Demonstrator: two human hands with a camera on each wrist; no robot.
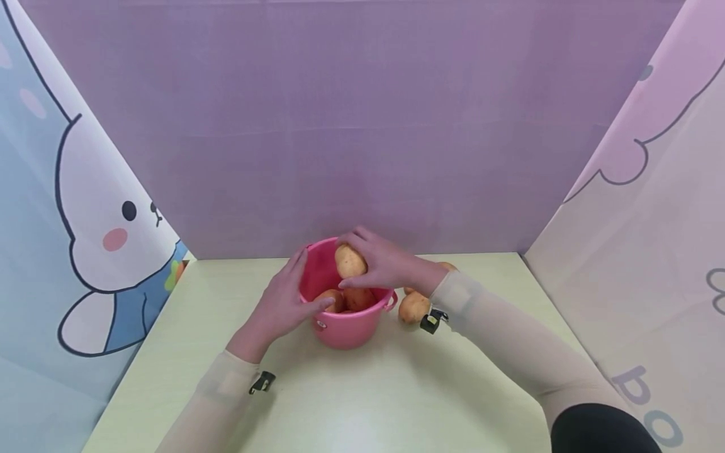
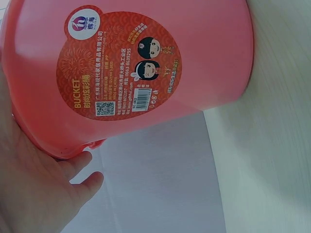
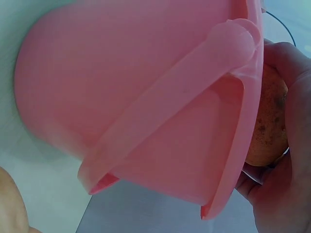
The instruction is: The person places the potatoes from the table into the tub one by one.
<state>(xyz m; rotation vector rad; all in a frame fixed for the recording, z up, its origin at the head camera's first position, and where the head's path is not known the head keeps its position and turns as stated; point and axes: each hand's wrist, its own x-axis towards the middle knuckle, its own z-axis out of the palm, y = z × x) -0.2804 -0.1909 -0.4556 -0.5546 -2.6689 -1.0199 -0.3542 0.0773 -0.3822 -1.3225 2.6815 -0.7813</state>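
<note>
A pink bucket (image 1: 347,328) stands upright on the table, with potatoes (image 1: 359,298) inside at the bottom. My left hand (image 1: 281,304) holds the left side of its rim, the thumb reaching over the front edge. In the left wrist view, two fingertips (image 2: 90,184) show beside the rim. My right hand (image 1: 386,260) grips one potato (image 1: 350,262) over the bucket's opening. The right wrist view shows that potato (image 3: 266,121) partly hidden behind the rim, with the bucket's handle (image 3: 165,109) hanging along the outside.
More potatoes (image 1: 414,308) lie on the table right of the bucket, partly covered by my right forearm. A purple backdrop (image 1: 362,126) rises close behind. Printed cloth panels flank the pale table (image 1: 351,402) on both sides. The bucket bears a red label (image 2: 121,63).
</note>
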